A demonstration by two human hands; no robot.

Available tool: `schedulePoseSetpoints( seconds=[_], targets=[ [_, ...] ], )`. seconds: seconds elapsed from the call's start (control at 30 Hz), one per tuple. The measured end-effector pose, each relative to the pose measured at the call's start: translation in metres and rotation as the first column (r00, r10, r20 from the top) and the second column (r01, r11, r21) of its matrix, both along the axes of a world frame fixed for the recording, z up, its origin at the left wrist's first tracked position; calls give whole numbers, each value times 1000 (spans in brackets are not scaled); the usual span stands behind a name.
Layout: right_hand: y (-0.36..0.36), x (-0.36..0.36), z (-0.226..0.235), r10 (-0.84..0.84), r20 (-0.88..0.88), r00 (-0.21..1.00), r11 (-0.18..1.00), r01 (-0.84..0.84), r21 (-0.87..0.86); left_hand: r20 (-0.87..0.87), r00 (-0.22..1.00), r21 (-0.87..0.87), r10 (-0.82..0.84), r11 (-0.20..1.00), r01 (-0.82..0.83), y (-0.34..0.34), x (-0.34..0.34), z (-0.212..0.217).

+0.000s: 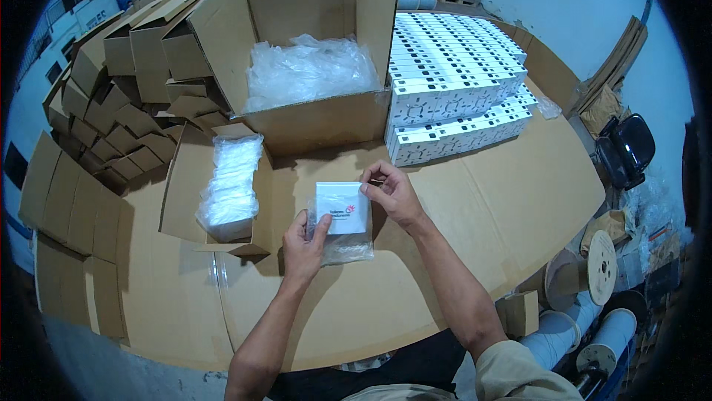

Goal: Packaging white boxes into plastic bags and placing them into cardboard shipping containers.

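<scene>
A flat white square box [335,199] with small print on its face sits partly in a clear plastic bag [348,252], whose lower part hangs below the box. My left hand [302,251] grips the bag and the box at their left edge, thumb across the front. At the top right corner, my right hand [396,197] is closed in a pinch; whether its fingertips hold the bag's edge or the box itself is too small to tell. Left of my hands, an open carton [263,208] holds a row of plastic-wrapped pieces [231,182].
Behind stands a large open carton [319,123] full of clear plastic bags [311,71]. Stacked white boxes [452,97] occupy the back right of the cardboard-covered table [512,208]. Folded brown cartons [122,116] pile up at the left. Spools [601,267] and a black chair [629,150] stand beyond the right edge.
</scene>
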State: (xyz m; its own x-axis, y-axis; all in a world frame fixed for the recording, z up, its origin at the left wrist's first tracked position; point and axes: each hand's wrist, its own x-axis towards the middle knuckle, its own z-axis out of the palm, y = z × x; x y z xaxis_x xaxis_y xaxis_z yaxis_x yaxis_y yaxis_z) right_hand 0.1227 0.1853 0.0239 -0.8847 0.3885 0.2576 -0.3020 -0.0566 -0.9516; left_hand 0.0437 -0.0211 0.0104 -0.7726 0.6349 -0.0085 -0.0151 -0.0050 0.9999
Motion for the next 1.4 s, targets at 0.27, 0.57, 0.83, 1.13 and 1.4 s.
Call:
schedulePoseSetpoints(
  seconds=[0.27,0.57,0.83,1.13,1.4],
  targets=[
    [-3,11,19,236,501,832,972,-203,-121,145,977,49,156,985,-165,0,-6,-5],
    [-7,7,12,189,452,872,980,-139,-143,102,990,72,92,992,-100,3,-7,1],
    [-17,6,21,101,415,904,993,-69,-91,60,991,67,117,990,-121,5,-9,0],
    [-26,3,15,-16,310,951,999,5,34,59,985,82,162,983,-166,5,-6,4],
    [-28,7,27,-16,237,971,1000,9,29,7,989,159,149,976,-149,4,-3,17]
  ],
)
